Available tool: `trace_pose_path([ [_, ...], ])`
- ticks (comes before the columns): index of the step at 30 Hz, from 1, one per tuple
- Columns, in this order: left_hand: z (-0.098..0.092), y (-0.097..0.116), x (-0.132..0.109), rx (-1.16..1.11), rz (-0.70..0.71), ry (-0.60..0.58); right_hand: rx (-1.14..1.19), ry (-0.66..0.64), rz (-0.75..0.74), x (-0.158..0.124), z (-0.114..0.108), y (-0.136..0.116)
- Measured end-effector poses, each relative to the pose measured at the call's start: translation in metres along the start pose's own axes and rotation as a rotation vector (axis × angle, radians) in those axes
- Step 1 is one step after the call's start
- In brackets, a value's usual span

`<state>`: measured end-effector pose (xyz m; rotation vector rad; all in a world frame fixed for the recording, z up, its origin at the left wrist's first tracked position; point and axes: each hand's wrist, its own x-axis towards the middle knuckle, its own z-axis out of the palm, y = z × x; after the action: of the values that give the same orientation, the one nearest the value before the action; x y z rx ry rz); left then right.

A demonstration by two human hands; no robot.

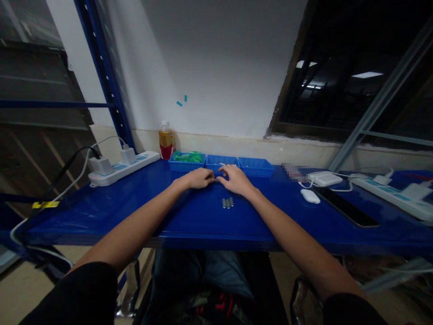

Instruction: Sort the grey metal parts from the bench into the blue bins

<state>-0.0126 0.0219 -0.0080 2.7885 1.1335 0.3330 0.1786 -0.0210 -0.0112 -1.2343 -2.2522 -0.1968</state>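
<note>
My left hand (202, 178) is closed in a pinch above the blue table, just in front of the bins. A small grey metal piece (215, 180) shows between its fingertips and the thumb of my right hand (234, 179). That right hand is curled, with its thumb against the piece and its other fingertips bent in above. Much of the piece is covered by fingers. Three short metal cylinders (228, 203) lie side by side on the table, nearer to me. Behind my hands, the middle blue bin (221, 159) contains small pieces too blurred to name.
The left bin (182, 166) holds green plastic items; the right bin (259, 168) stands beside the middle one. A drink bottle (166, 141) and power strip (126, 168) are at left. A phone (348, 207), white earbud case (310, 196) and second power strip (399, 194) lie right.
</note>
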Motion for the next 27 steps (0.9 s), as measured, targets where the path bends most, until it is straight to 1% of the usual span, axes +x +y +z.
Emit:
trace_pose_path([
  [2,0.003,-0.004,0.001,-0.032,-0.053,0.07,-0.063,0.031,-0.026,-0.002,0.003,-0.006],
  [6,0.003,-0.002,0.002,-0.173,0.02,0.106,-0.138,0.055,-0.022,-0.003,0.007,-0.007],
  [11,-0.001,0.003,0.0,-0.283,0.055,0.17,-0.094,0.091,-0.047,-0.002,0.008,-0.002],
  [14,-0.004,0.002,-0.003,-0.335,0.077,0.245,-0.05,0.134,-0.034,0.0,0.006,-0.002],
  [17,-0.004,0.005,-0.005,-0.351,0.17,0.295,-0.013,0.147,-0.03,0.001,0.005,-0.001],
  [19,-0.004,0.01,-0.005,-0.326,0.242,0.314,0.01,0.133,-0.047,0.002,0.005,0.001],
  [20,-0.004,0.013,-0.005,-0.303,0.256,0.331,0.021,0.127,-0.056,0.002,0.006,0.002],
  [22,-0.004,0.018,-0.005,-0.257,0.235,0.372,0.038,0.127,-0.063,0.002,0.006,0.003],
  [24,-0.003,0.02,-0.004,-0.229,0.182,0.403,0.058,0.154,-0.043,0.002,0.006,0.004],
  [27,-0.001,0.017,-0.002,-0.26,0.099,0.407,0.121,0.215,-0.008,0.001,0.004,0.003],
])
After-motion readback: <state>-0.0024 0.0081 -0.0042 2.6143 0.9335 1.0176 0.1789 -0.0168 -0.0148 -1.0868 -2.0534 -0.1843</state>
